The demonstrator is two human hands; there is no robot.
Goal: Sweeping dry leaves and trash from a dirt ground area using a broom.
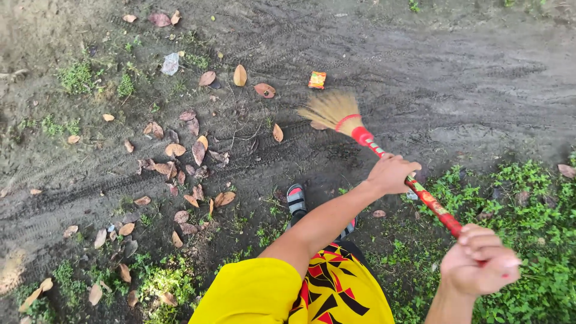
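Observation:
I hold a broom with both hands. Its straw head [331,110] rests on the dirt ahead of me, and its red patterned handle [427,200] slants back toward the lower right. My left hand [392,173] grips the handle midway, arm stretched forward across my body. My right hand [478,261] is closed around the handle's upper end at the lower right. Dry brown leaves [193,150] lie scattered on the dirt to the left of the bristles. A small orange wrapper [317,80] lies just beyond the broom head.
My sandalled foot [296,200] stands on the dirt below the broom. Green weeds [528,204] cover the ground at the right. Grass tufts [162,282] grow at the lower left. A grey scrap of litter [170,63] lies at the upper left.

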